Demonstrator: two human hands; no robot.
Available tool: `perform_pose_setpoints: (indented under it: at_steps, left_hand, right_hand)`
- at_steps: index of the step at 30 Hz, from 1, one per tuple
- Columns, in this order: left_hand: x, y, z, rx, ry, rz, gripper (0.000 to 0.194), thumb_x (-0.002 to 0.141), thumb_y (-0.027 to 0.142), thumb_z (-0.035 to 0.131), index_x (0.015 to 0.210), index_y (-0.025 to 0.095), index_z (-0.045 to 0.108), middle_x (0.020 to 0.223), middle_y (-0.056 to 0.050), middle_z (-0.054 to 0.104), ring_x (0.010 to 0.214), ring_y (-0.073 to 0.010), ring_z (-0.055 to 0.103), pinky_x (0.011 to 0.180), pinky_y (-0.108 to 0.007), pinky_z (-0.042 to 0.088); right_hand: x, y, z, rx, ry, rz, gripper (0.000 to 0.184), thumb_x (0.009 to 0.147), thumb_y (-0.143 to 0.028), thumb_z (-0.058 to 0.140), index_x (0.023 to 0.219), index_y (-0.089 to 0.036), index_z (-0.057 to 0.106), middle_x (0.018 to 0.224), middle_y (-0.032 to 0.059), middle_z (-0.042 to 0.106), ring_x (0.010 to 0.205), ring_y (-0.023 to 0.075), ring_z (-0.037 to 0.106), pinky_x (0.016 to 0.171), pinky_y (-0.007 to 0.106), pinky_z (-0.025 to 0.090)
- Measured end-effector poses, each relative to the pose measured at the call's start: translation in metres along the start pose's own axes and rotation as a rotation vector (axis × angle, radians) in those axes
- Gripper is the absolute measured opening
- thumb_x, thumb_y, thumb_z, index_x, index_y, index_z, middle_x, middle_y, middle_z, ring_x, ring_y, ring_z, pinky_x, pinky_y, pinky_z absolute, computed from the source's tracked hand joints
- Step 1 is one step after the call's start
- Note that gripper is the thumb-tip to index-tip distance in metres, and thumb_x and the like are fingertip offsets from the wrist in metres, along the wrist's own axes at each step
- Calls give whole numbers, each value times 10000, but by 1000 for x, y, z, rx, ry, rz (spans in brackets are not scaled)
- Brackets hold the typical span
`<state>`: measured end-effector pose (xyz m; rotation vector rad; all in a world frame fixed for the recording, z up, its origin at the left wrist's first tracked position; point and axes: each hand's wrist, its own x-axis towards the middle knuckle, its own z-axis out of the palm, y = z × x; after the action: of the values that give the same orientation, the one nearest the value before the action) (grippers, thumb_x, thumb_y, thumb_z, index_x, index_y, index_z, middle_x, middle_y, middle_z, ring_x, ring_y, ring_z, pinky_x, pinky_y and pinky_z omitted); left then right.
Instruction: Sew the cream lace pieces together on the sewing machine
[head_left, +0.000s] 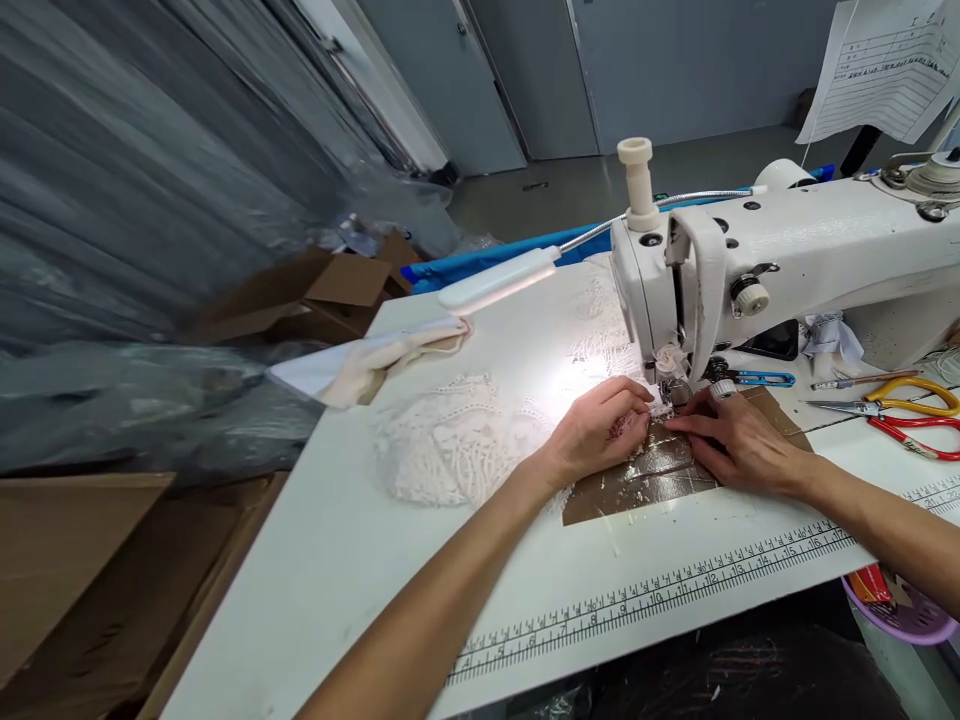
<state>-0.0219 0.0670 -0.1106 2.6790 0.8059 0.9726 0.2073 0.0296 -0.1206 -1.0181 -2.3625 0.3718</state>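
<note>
A white sewing machine (660, 270) stands on the table, its presser foot (673, 393) down near white lace fabric (457, 440). The lace spreads over the tabletop to the left and back. My left hand (604, 428) is closed on a gathered edge of this lace, just left of the foot. My right hand (739, 440) rests right of the foot, fingers stretched and apart. One fingertip touches or nearly touches the fabric edge by the foot. Under both hands lies a brown taped patch (645, 500) strewn with thread bits. The needle tip is too small to make out.
Blue thread snips (761, 378), yellow-handled scissors (911, 395) and a red-handled tool (911, 435) lie to the right. A lit lamp (499, 280) hangs over the lace. Folded cloth (382, 360) sits at the left edge. A printed ruler (652, 600) runs along the front.
</note>
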Motion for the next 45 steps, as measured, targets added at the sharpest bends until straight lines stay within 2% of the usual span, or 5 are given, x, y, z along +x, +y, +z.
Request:
perform_pose_setpoints:
  at_steps: [5,12,19,31,45]
  left_hand:
    - [-1,1,0,68,-106,70,154,888,156,470,793,180,588,901,-42,723,787,-148,657,710,-315,540]
    - [-4,2,2,149,-177,60,200,961,222,452,951,189,650,941,-41,723,831,-159,653,747,-329,515]
    - [-5,5,5,223,-161,71,231,958,174,424,907,187,649,977,-47,729,863,-153,668,760,-322,522]
    - [-6,1,5,304,-203,154,238,971,184,416,949,194,653,982,-30,732,813,-155,636,746,-314,464]
    - [-7,2,7,323,-59,272,182,954,120,447,899,157,616,964,-32,721,771,-134,624,699,-292,494]
  right_hand:
    - [-2,5,3,-19,-38,-33,334,903,-185,465,1145,-229,691,1050,118,569,983,238,542,872,438,501]
    - [-1,4,-1,10,-74,1,323,922,-212,460,1146,-218,693,1043,123,576,958,232,543,856,423,500]
    - [3,4,-7,48,-64,127,375,958,-245,400,1232,-193,650,867,75,582,752,168,538,668,297,477]
    - [1,6,1,-23,-64,33,375,972,-241,395,1252,-191,639,1031,137,559,899,219,549,802,388,504]
    - [-2,6,-1,-96,-62,-14,356,951,-209,430,1218,-219,665,1044,125,555,941,219,544,842,398,510]
